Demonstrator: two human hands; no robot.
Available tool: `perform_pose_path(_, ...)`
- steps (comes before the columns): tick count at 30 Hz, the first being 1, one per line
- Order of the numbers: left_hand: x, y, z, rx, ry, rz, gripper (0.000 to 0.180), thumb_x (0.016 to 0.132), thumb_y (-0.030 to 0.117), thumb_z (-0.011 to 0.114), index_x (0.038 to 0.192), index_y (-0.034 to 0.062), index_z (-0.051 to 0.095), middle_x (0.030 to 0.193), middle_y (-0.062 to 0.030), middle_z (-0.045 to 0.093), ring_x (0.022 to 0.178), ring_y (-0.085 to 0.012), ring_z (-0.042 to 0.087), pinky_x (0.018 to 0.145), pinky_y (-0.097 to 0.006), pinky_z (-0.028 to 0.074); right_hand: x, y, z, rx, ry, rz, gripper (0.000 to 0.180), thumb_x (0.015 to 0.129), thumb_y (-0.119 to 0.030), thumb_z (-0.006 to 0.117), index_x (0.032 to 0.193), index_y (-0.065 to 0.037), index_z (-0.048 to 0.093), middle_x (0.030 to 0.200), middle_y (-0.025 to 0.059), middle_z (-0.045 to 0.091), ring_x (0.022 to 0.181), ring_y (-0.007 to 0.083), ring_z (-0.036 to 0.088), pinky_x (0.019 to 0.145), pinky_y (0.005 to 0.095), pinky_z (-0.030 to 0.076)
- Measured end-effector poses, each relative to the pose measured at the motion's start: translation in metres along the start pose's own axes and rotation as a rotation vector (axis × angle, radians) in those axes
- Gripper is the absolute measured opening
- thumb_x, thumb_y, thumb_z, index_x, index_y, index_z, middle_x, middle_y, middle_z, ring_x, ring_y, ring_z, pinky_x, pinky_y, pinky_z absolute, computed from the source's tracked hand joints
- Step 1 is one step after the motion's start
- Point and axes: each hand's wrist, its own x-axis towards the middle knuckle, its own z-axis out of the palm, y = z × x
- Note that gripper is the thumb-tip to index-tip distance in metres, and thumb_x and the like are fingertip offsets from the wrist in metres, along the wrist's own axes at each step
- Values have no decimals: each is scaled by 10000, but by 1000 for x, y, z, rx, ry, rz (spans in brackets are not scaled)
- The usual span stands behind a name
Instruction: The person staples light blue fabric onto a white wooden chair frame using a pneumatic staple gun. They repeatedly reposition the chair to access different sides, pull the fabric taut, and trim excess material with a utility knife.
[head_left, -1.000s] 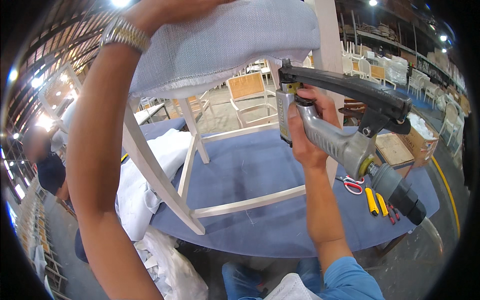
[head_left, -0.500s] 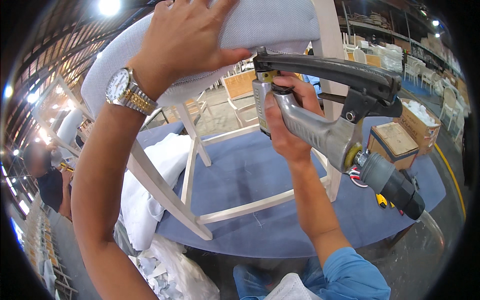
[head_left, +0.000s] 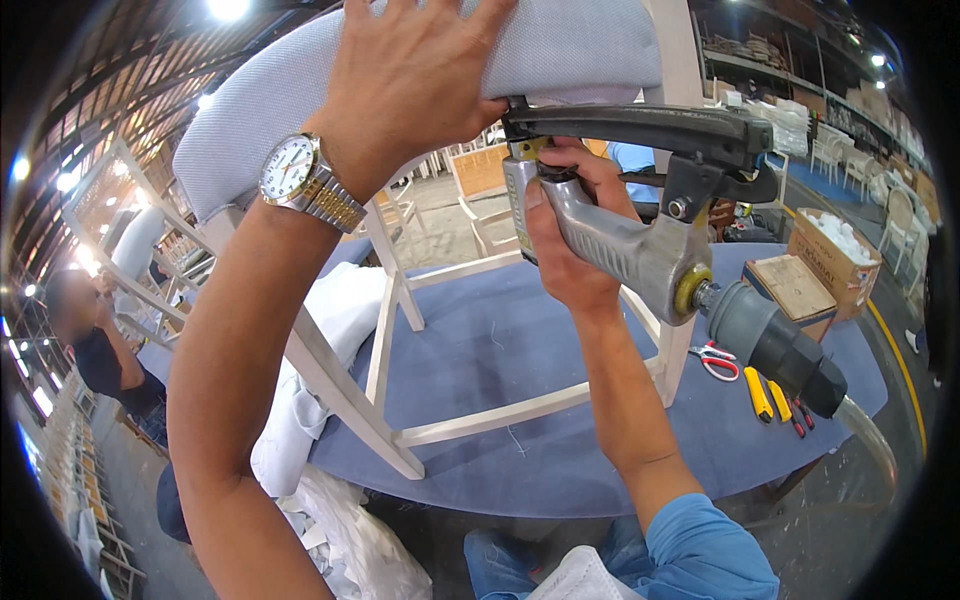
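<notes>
My left hand (head_left: 410,95), wearing a wristwatch (head_left: 292,170), lies spread on the pale grey fabric of a padded chair part (head_left: 575,55). Its thumb presses at the lower edge of the fabric, right beside the nose of a pneumatic staple gun (head_left: 640,245). My right hand (head_left: 575,235) is wrapped around the gun's grip from below, and the nose meets the underside edge of the padding. A pale wooden chair frame (head_left: 345,400) stands on the blue-grey covered table (head_left: 480,470). My left fingertips run out at the top edge.
An air hose (head_left: 868,435) hangs from the gun. On the table's right lie scissors (head_left: 718,362), yellow-handled tools (head_left: 760,395) and cardboard boxes (head_left: 835,262). White fabric (head_left: 340,310) drapes at left above a bag of scraps (head_left: 360,545). A co-worker (head_left: 105,350) stands far left.
My left hand and forearm have shifted to the right in view, with the thumb still by the gun's nose. The gun has tilted slightly, and the scissors and yellow-handled tools show more fully.
</notes>
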Motion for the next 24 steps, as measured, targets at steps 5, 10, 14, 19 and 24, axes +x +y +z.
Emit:
perform_pose_path(5, 2, -2, 4, 22, -1, -11, 1043, 738, 373, 869, 1564, 62, 314, 1386, -264, 495, 1226, -366, 512, 990, -500, 426, 4, 0, 2, 34, 13, -26, 298, 880, -4, 680, 1173, 2, 630, 1277, 210, 639, 1154, 244, 629, 1008, 368, 487)
perform_pose_path(10, 1, 1, -1, 26, -16, 14, 954, 783, 246, 811, 1575, 77, 307, 1400, -277, 480, 1242, -374, 497, 995, -504, 405, 5, -4, 3, 16, -54, -49, 285, 864, -8, 697, 1142, 13, 641, 1251, 205, 649, 1089, 244, 656, 958, 358, 513)
perform_pose_path(14, 0, -4, 11, 94, 80, 47, 926, 790, 172, 785, 1578, 83, 307, 1419, -296, 453, 1253, -393, 483, 999, -532, 394, 6, -8, 7, 92, -79, 22, 291, 857, -13, 704, 1140, 9, 639, 1227, 197, 650, 1067, 240, 655, 936, 350, 517)
perform_pose_path(19, -12, -2, 10, 131, 32, 94, 908, 846, 324, 758, 1600, 155, 280, 1594, -254, 287, 1461, -403, 307, 1162, -575, 277, 5, -11, 9, 127, -103, 83, 294, 862, -21, 702, 1146, -3, 630, 1200, 182, 650, 1047, 229, 646, 906, 336, 518)
perform_pose_path(24, -39, -8, 3, -181, 26, 201, 1075, 710, 181, 870, 1609, 285, 289, 1687, -131, 212, 1557, -321, 208, 1252, -526, 197, -5, -15, 2, 154, -82, 147, 296, 866, -29, 700, 1151, -15, 621, 1173, 167, 650, 1026, 219, 638, 875, 322, 520)
